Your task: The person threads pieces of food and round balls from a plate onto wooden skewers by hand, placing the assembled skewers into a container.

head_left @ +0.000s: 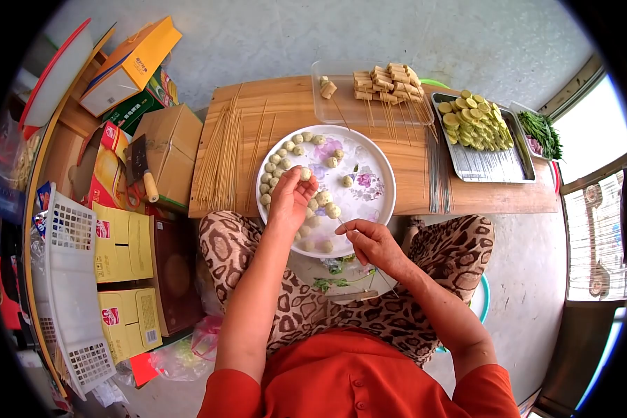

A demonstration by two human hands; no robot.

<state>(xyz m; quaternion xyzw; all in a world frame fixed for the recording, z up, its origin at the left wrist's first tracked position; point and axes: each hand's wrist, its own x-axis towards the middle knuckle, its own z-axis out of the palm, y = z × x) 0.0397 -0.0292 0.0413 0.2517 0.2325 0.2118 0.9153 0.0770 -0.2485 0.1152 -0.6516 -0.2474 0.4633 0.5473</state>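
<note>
Many pale green balls (pixel 288 145) lie on a round white plate (pixel 388 167) with a purple flower print, mostly along its left side. My left hand (pixel 294 198) is over the plate's left part, its fingertips pinching one ball (pixel 305 174). Over the plate's lower right edge, my right hand (pixel 373 244) is closed round a thin skewer. Balls (pixel 333 210) sit at the skewer's upper end, pointing up and left toward my left hand. Loose bamboo skewers (pixel 219 157) are spread on the wooden table (pixel 418 191) left of the plate.
Behind the plate, a clear tray (pixel 334 115) holds skewered rolls (pixel 390 83). A metal tray (pixel 501 167) of green slices (pixel 474 122) stands at the right, beside leafy greens (pixel 540 132). Cartons (pixel 167 143), a cleaver (pixel 141 167) and a white basket (pixel 70 279) are at the left.
</note>
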